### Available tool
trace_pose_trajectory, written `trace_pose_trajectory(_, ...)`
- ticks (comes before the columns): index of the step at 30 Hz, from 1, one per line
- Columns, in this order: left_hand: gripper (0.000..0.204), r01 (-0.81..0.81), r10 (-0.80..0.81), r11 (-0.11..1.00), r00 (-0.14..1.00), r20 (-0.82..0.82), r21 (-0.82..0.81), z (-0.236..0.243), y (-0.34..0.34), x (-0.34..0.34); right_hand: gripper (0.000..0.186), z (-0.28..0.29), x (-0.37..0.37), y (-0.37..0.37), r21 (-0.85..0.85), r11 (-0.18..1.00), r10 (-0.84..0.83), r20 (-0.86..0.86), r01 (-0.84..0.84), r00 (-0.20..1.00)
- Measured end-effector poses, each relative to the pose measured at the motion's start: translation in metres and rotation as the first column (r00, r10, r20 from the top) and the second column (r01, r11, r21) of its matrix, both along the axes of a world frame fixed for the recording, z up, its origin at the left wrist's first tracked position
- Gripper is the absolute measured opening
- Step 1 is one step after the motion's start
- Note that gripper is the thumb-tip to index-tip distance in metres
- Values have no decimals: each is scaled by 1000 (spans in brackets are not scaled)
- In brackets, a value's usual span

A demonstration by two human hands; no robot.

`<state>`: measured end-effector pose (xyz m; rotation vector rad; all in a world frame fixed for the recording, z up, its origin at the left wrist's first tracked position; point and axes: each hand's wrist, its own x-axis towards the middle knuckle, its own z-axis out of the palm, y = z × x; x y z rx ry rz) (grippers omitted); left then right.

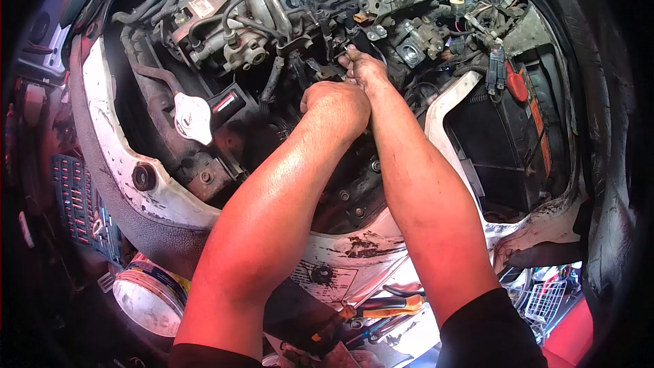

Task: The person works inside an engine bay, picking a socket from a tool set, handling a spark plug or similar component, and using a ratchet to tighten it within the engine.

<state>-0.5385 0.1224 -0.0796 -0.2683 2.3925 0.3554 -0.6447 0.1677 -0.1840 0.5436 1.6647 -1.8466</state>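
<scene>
Both of my arms reach into a vehicle's engine bay, and my hands meet close together in front of the engine (272,10). My left hand (335,102) is closed like a fist with its back toward me; its fingertips and anything in them are hidden. Touching it or just beyond it, my right hand (364,70) has curled fingers and a raised thumb. What the right fingers grip cannot be made out. A black hose-like part (361,42) lies right beside the right thumb. Metal fittings (412,51) sit to the right of that hand.
A silver radiator cap (193,119) is at left, a black battery (487,150) with a red terminal cover (516,85) at right. The worn white front panel (163,197) crosses below my hands. Orange-handled pliers (392,307), a white bucket (146,300) and a socket case (75,197) lie nearer.
</scene>
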Motion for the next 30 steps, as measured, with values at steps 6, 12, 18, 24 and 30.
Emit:
trace_pose_trajectory(6, 27, -24, 25, 1000, 997, -77, 15, -3, 1, 2, 23, -3, 2, -2, 120, 992, 48, -129, -32, 991)
trace_pose_trajectory(12, 28, 56, -56, 998, 997, -59, -1, -3, 0, 5, 9, 8, 7, -3, 104, 994, 0, -133, 14, 991)
trace_pose_trajectory(18, 28, 29, -30, 999, 998, -49, -15, 1, 1, 4, 15, 7, 7, -2, -47, 988, -149, -66, 146, 987)
trace_pose_trajectory(24, 28, -11, 11, 1000, 1000, -21, 18, -1, 0, 2, 23, 5, 5, -4, 222, 974, 90, -195, -46, 977)
trace_pose_trajectory(30, 28, -17, 18, 999, 1000, -3, 40, 7, -2, 2, 20, 0, -2, 0, 19, 996, -80, -89, 82, 993)
